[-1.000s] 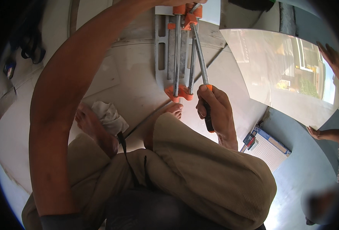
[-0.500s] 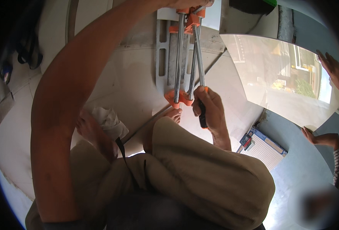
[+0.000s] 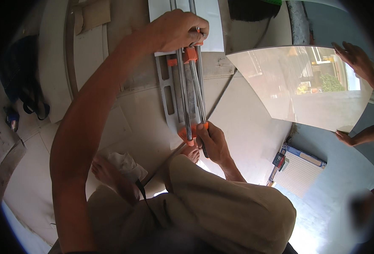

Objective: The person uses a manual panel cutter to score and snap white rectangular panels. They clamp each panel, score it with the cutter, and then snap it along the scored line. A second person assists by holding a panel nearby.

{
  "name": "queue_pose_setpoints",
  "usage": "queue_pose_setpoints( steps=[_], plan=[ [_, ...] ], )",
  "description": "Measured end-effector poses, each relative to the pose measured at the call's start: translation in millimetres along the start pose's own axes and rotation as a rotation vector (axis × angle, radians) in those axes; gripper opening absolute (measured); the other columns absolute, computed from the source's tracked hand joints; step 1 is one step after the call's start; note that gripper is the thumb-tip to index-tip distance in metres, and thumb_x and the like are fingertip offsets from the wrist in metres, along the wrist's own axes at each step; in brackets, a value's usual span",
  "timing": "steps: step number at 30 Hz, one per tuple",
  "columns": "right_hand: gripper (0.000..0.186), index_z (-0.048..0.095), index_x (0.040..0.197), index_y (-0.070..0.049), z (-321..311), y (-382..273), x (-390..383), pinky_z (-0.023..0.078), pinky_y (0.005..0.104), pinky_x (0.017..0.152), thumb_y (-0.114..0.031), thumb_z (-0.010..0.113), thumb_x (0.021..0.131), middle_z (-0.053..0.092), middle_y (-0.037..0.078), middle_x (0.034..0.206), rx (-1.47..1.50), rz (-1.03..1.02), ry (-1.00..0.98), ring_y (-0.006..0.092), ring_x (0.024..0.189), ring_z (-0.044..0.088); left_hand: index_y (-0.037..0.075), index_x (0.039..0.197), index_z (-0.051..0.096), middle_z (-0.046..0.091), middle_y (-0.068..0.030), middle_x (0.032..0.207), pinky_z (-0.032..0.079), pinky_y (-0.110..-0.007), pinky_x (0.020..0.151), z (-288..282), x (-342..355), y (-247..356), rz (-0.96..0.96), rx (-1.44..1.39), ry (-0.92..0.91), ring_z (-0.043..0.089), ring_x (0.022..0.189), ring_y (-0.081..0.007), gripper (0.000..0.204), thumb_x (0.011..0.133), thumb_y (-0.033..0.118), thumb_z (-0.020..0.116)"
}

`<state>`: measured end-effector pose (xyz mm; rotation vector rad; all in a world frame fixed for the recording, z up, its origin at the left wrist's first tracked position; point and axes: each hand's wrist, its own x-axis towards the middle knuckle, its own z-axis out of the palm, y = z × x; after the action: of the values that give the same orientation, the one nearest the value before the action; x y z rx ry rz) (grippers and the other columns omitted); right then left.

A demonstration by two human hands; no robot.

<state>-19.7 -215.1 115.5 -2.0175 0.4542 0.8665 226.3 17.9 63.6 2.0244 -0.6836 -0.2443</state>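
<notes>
While before near the lever, left hand [image 3: 176, 30] farther up tile cutter [image 3: 187, 93].

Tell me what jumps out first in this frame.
A manual tile cutter with orange fittings runs up the middle: the left hand rests on its far end over a white tile, the right hand grips its handle at the near end. At upper right, another person's hands hold a big glossy tile.
</notes>
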Motion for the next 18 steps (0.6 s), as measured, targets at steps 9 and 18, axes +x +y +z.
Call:
queue_pose_setpoints(
  steps=[9,18],
  plan=[
    [0.043,0.060,0.105,0.000,9,5,7,0.060,0.0387,0.074,-0.040,0.047,0.112,0.077,0.016,0.085,-0.166,0.066,0.018,0.0270,0.080,0.078,0.007,0.102,0.075,0.077,-0.0097,0.084,0.056,-0.040,0.074,0,-13,7,-0.036,0.009,-0.019,0.072,0.074,-0.0247,0.018,0.101,0.023,0.067],
    [0.047,0.062,0.105,0.000,11,7,4,0.057,0.0410,0.076,-0.045,0.050,0.110,0.075,0.016,0.083,-0.238,0.038,0.058,0.0298,0.082,0.075,0.006,0.108,0.072,0.077,-0.0094,0.091,0.053,-0.041,0.074,-5,-14,10,-0.092,0.043,-0.083,0.072,0.080,-0.0269,0.014,0.099,0.016,0.070]
  ],
)
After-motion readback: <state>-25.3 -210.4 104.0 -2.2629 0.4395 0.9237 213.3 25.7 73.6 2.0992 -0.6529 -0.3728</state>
